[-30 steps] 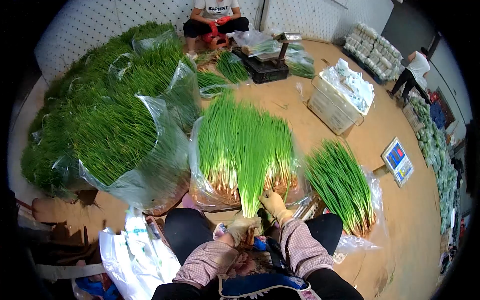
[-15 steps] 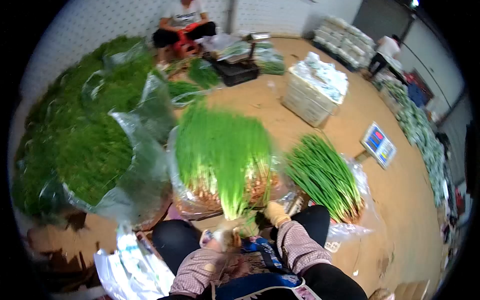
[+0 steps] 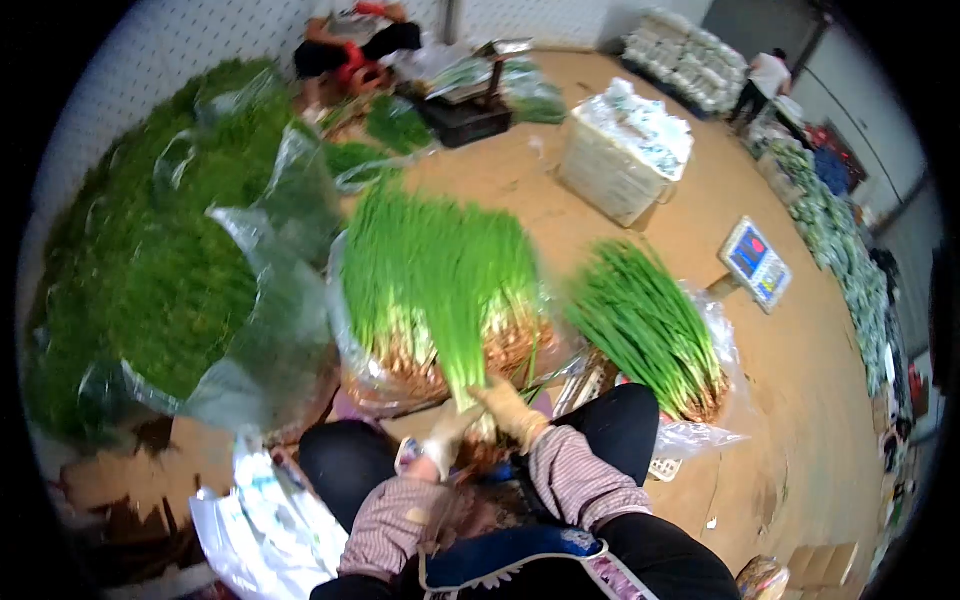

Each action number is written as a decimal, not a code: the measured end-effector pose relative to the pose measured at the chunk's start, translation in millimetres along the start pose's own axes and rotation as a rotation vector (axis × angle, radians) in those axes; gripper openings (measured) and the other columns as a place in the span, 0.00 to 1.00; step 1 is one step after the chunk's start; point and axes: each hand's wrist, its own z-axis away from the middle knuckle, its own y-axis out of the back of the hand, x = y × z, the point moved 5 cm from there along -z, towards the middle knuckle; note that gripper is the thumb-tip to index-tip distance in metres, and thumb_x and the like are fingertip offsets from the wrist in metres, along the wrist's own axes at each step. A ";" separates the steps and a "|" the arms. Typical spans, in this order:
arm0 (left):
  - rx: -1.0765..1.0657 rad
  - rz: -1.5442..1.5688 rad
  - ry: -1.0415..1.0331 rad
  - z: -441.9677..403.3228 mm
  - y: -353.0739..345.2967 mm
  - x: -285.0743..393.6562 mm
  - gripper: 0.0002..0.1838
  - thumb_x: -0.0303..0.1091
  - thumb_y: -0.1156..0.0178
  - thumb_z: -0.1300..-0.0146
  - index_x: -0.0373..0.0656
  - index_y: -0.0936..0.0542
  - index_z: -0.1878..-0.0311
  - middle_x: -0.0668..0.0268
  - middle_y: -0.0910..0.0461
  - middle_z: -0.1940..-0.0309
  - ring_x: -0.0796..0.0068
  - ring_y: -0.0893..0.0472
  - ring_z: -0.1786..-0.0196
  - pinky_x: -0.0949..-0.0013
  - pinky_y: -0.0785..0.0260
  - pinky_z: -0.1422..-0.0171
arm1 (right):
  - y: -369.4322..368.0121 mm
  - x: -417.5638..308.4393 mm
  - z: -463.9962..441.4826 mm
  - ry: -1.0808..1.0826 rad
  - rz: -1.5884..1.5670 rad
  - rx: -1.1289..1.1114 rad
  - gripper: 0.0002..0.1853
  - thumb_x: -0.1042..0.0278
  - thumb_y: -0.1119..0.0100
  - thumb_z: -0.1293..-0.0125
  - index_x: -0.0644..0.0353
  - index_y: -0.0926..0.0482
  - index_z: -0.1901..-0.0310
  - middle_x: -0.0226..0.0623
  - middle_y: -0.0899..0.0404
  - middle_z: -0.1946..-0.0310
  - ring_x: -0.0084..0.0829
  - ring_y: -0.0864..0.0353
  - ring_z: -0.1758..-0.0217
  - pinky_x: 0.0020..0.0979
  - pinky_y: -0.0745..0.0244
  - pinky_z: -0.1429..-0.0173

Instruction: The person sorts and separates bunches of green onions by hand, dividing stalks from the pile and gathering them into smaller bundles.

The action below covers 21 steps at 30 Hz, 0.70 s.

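Observation:
In the head view a bunch of green onions (image 3: pixel 456 345) points away from me, its white ends and brown roots towards my lap. My left hand (image 3: pixel 445 433), in a pale glove, is closed around the lower stems. Against the same stems, from the other side, my right hand (image 3: pixel 512 411) is closed in a yellowish glove. Directly beyond lies a broad pile of green onions (image 3: pixel 385 270) on clear plastic, roots facing me. To the right, another heap of green onions (image 3: pixel 655 335) rests on a plastic sheet by my knee.
Large plastic bags of greens (image 3: pixel 170 270) fill the left side. A white plastic bag (image 3: pixel 270 525) lies by my left leg. A digital scale (image 3: pixel 757 265) stands at right, and a white box (image 3: pixel 625 160) farther back. One person (image 3: pixel 360 45) sits behind; another (image 3: pixel 768 85) stands far right.
My right hand has moved left onto the stems, and my left hand has shifted slightly forward. The view has tilted a little, so the surroundings sit higher.

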 end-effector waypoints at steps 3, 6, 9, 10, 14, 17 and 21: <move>0.015 0.137 0.141 1.0 6.7 -6.1 0.20 0.40 0.38 0.44 0.38 0.26 0.52 0.64 0.22 0.64 0.75 0.23 0.64 0.74 0.32 0.60 | 15.1 49.1 -40.5 0.132 -0.224 0.016 0.25 0.70 0.45 0.40 0.71 0.38 0.43 0.44 0.26 0.54 0.33 0.24 0.55 0.29 0.27 0.52; 0.106 0.239 0.148 -8.1 19.3 -25.3 0.20 0.41 0.43 0.40 0.38 0.28 0.50 0.64 0.22 0.62 0.72 0.22 0.63 0.71 0.29 0.58 | 15.6 28.9 -19.9 0.121 -0.344 -0.075 0.21 0.70 0.48 0.38 0.67 0.35 0.44 0.41 0.25 0.55 0.29 0.24 0.56 0.28 0.26 0.53; -0.041 0.583 0.214 2.7 -4.8 -4.9 0.20 0.42 0.46 0.38 0.39 0.29 0.48 0.64 0.22 0.60 0.71 0.22 0.61 0.70 0.29 0.56 | 7.7 10.4 4.1 0.040 -0.418 -0.097 0.20 0.68 0.49 0.37 0.66 0.34 0.44 0.40 0.25 0.55 0.29 0.24 0.57 0.28 0.27 0.53; -0.040 0.589 0.214 9.8 -11.9 4.5 0.20 0.42 0.46 0.38 0.39 0.29 0.48 0.64 0.22 0.60 0.71 0.22 0.61 0.70 0.29 0.56 | 5.9 14.2 2.9 0.071 -0.482 -0.140 0.20 0.65 0.50 0.37 0.67 0.33 0.46 0.40 0.26 0.55 0.28 0.25 0.55 0.29 0.30 0.50; -0.030 0.318 0.035 14.7 -12.9 14.1 0.23 0.41 0.49 0.37 0.38 0.34 0.42 0.64 0.25 0.54 0.73 0.24 0.54 0.69 0.32 0.49 | 6.5 13.3 0.5 0.135 -0.382 -0.239 0.21 0.60 0.53 0.35 0.67 0.33 0.47 0.40 0.27 0.54 0.30 0.28 0.51 0.29 0.34 0.45; -0.127 0.175 -0.086 -1.8 -3.2 -5.5 0.25 0.40 0.49 0.36 0.38 0.37 0.40 0.63 0.27 0.51 0.73 0.25 0.52 0.68 0.33 0.47 | 16.1 5.0 -0.6 0.131 -0.070 -0.146 0.24 0.58 0.53 0.35 0.67 0.35 0.43 0.42 0.28 0.50 0.33 0.29 0.48 0.30 0.37 0.41; -0.261 0.294 -0.086 -27.9 9.0 -36.8 0.26 0.34 0.49 0.36 0.38 0.42 0.37 0.60 0.30 0.48 0.73 0.28 0.48 0.68 0.35 0.44 | 18.6 -9.1 -0.1 0.147 0.205 0.021 0.31 0.55 0.50 0.37 0.71 0.40 0.40 0.47 0.30 0.47 0.37 0.32 0.43 0.30 0.39 0.39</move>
